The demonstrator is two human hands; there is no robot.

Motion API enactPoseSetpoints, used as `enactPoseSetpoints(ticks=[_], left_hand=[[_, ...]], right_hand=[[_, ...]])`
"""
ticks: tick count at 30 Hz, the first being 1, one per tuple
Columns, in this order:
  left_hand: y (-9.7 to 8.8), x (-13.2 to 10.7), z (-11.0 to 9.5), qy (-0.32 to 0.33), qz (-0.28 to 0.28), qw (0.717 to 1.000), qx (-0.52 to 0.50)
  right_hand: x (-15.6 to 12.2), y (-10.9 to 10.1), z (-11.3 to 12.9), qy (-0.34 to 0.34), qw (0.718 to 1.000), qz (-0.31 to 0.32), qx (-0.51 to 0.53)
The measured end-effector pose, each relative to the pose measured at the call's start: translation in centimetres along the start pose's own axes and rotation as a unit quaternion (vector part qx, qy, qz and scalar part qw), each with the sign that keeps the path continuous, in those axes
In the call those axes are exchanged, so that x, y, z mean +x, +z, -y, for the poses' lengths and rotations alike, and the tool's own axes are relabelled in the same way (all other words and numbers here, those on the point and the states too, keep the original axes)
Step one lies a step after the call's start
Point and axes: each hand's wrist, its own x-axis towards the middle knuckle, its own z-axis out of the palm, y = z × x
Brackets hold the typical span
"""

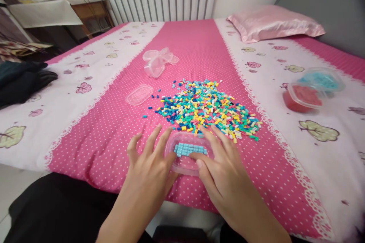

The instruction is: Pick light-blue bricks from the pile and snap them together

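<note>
A small clear plastic container (189, 169) sits near the bed's front edge, with light-blue building bricks (190, 149) lined up in neat rows inside. My left hand (152, 163) is at the container's left side, fingers spread, its thumb reaching in to the left end of the rows. From the right, my right hand (224, 163) reaches over the rim with fingers apart. One of its fingertips touches the front of the rows, and its thumb is just beside that. Directly beyond the container lies a wide pile of mixed-colour building bricks (203, 106).
A clear lid (139, 95) lies left of the pile, with several clear containers (156, 62) behind it. To the right are a tub of red pieces (303, 98) and a tub of blue pieces (323, 80). A pink pillow (276, 22) and dark clothing (23, 81) lie farther out.
</note>
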Motion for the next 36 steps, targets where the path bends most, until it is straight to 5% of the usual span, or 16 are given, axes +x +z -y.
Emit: enactPoseSetpoints(ticks=[12, 21, 25, 32, 36], left_hand=[[-0.1, 0.1, 0.2, 0.013, 0.002, 1.000, 0.004], [0.6, -0.2, 1.1, 0.020, 0.017, 0.994, -0.109], [2.8, -0.5, 2.0, 0.011, 0.021, 0.960, -0.279], [7.0, -0.6, 1.8, -0.059, -0.034, 0.850, -0.523], [8.1, -0.9, 1.6, -0.076, -0.044, 0.842, -0.532]], right_hand=[[-0.4, -0.3, -0.3, 0.005, 1.000, -0.005, -0.001], [-1.7, 0.4, -1.7, 0.093, 0.985, -0.114, 0.087], [-3.4, 3.0, -1.6, 0.148, 0.949, -0.201, 0.193], [-4.1, 6.4, -1.7, 0.138, 0.941, -0.182, 0.251], [-4.6, 7.6, -2.4, 0.145, 0.935, -0.204, 0.251]])
